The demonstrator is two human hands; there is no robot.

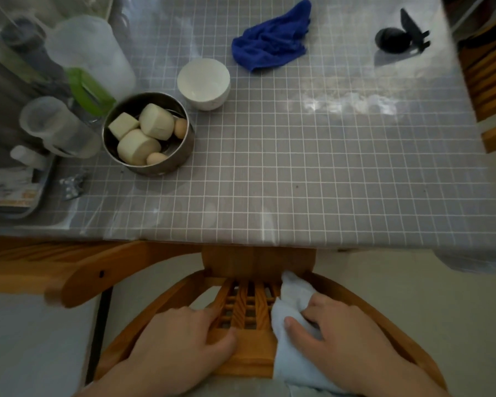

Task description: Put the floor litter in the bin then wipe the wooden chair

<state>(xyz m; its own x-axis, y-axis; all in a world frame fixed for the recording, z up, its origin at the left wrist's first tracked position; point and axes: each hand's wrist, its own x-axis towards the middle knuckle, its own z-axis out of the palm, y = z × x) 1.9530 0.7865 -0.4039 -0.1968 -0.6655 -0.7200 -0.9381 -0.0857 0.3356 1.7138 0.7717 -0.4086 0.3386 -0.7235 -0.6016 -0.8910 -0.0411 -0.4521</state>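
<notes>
A wooden chair with a lattice back stands pushed up to the table, seen from above at the bottom centre. My left hand grips the top of its backrest, thumb on the top rail and fingers on the lattice. My right hand holds a pale blue cloth pressed against the right side of the lattice back. No bin or floor litter is in view.
A table with a grey grid cloth fills the upper view. On it are a steel pot of food, a white bowl, a blue rag, a black object and plastic jugs. Another wooden chair stands at left.
</notes>
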